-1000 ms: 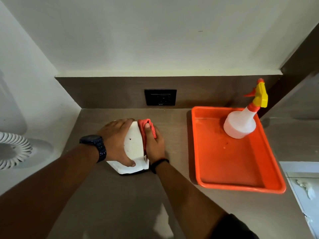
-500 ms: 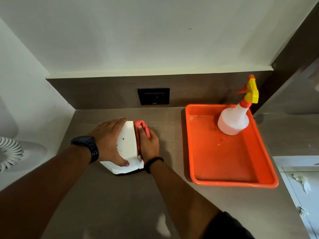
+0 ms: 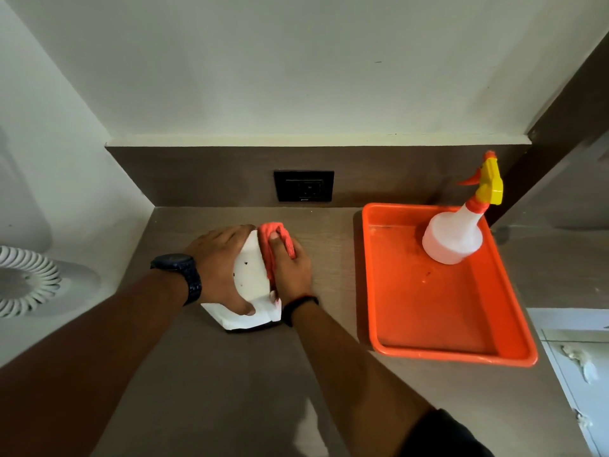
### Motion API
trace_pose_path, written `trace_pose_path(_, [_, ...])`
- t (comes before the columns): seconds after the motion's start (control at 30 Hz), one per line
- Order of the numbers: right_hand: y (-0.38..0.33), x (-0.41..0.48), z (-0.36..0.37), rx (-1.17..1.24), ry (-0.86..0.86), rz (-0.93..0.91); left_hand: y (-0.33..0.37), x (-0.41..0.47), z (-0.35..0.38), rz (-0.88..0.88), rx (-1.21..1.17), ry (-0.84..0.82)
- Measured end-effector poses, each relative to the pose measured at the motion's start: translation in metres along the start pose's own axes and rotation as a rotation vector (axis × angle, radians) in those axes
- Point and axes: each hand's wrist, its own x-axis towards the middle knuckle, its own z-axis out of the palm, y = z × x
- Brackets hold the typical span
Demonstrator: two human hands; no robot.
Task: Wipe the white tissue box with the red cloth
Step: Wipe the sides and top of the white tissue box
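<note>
A white tissue box (image 3: 250,278) sits on the brown counter (image 3: 230,390), a little left of the middle of the frame. It has small dark dots on its top. The left hand (image 3: 219,268) lies over the left side of the box. Its fingers are spread over the far edge and its thumb (image 3: 239,306) presses on the near part, so the hand is holding the box in place. A dark watch (image 3: 179,270) is on that wrist.

The right hand (image 3: 291,270) is just to the right of the box. Its fingers are curled tight around a red cloth (image 3: 275,242), all bunched up. The cloth is pushed against the right side of the box, near the far corner. A bit of red also peeks out low down by the near corner of the box. A thin black band (image 3: 298,305) is on that wrist.

At the right of the frame there is an orange tray (image 3: 461,352) on the counter, well apart from the box. A white spray bottle (image 3: 453,237) with a yellow and red top stands in the tray's far corner. A black wall socket (image 3: 304,185) is on the brown strip above the counter, in the middle of the frame. A white coiled cord (image 3: 24,280) is at the left edge.
</note>
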Motion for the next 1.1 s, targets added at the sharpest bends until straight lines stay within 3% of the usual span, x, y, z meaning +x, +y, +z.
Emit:
trace_pose_path(0.1, [0.018,-0.021,-0.003,0.025,0.053,0.068,-0.001,0.000,0.002,-0.022,-0.003,-0.010])
trace_pose_path(0.33, [-0.002,-0.009,0.003,-0.031,-0.019,-0.121,-0.004,0.001,0.003,0.010,-0.057,0.039])
trace_pose_path(0.57, [0.028,-0.019,-0.003,0.023,0.061,0.079,-0.002,0.000,0.001,-0.008,-0.002,-0.018])
trace_pose_path(0.67, [0.032,-0.033,0.002,0.094,0.117,-0.028,-0.001,-0.001,-0.001,0.005,-0.009,-0.025])
trace_pose_path(0.8, [0.009,-0.011,0.006,0.009,0.044,-0.126,0.000,-0.003,-0.004,0.005,-0.036,-0.026])
trace_pose_path(0.97, [0.021,-0.007,-0.002,0.002,0.061,0.096,0.000,-0.003,-0.002,-0.014,-0.002,-0.039])
trace_pose_path(1.1, [0.037,-0.040,-0.001,0.048,0.122,0.041,0.000,-0.001,-0.002,-0.014,-0.019,-0.040])
